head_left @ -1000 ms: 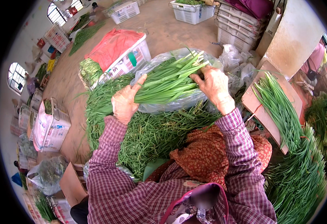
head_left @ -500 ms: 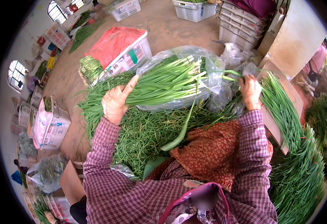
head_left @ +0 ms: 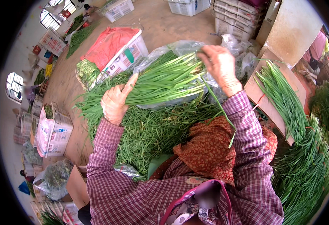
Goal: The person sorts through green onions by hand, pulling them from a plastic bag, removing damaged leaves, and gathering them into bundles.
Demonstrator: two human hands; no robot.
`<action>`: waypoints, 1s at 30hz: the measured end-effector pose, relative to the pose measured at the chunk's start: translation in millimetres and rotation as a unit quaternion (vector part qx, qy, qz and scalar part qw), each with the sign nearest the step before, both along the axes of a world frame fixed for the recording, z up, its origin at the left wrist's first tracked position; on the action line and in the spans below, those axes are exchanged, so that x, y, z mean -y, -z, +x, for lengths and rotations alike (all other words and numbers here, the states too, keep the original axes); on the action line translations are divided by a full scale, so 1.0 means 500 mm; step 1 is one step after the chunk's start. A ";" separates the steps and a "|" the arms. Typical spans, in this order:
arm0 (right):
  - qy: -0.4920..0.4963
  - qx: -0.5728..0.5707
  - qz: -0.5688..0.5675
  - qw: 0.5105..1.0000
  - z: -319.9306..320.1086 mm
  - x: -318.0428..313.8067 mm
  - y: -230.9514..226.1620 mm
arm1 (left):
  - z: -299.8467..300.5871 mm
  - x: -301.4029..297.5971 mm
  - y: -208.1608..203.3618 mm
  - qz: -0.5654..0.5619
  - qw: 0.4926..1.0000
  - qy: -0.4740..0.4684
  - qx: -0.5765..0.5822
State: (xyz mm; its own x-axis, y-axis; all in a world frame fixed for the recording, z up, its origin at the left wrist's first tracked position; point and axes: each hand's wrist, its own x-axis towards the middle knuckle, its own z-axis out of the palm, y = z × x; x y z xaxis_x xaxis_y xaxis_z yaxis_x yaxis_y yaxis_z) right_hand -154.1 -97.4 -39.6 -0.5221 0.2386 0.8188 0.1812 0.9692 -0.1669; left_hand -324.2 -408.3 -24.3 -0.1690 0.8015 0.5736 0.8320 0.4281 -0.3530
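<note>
currently, the left hand (head_left: 114, 103) grips the bundle of green stalks (head_left: 168, 80) at its leafy side, with the thumb laid along the top and the other fingers mostly hidden. the bundle lies roughly crosswise in front of the person, above the pile of loose leaves (head_left: 160, 125), with its pale ends directed to the right and its dark leaf tips spreading out to the left past the wrist. the right hand (head_left: 221, 67) is positioned at the pale ends, palm down, with the fingers bent toward them; whether these fingers are closed on a stalk cannot be told, because the back of the hand covers the contact area. a single long leaf (head_left: 219, 103) hangs from the region of the pale ends, down to the red patterned cloth (head_left: 209, 150) on the lap. a clear plastic bag (head_left: 187, 45) is located behind and beneath the bundle. beyond it, at the left, stands a white crate (head_left: 136, 48) partly covered by a red sheet (head_left: 110, 43). to the right of the person, a flat board (head_left: 252, 90) carries a second bundle (head_left: 282, 99), and a large heap of long green leaves (head_left: 303, 180) lies nearer the person. a stack of white crates (head_left: 232, 28) stands farther back, near the wall (head_left: 294, 33).
</note>
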 end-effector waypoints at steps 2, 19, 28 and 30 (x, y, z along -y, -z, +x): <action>0.094 -0.022 -0.028 0.995 0.047 -0.047 0.011 | 0.000 0.004 -0.001 0.006 1.000 -0.009 -0.003; -0.025 0.055 -0.085 0.995 0.027 0.104 0.012 | 0.000 -0.012 0.006 -0.003 1.000 -0.019 -0.007; -0.059 -0.015 -0.040 0.997 0.028 0.091 0.013 | 0.006 -0.015 -0.004 -0.003 1.000 -0.005 -0.001; -0.052 -0.028 -0.046 0.997 0.029 0.093 0.015 | 0.002 -0.015 0.001 -0.015 1.000 -0.005 -0.018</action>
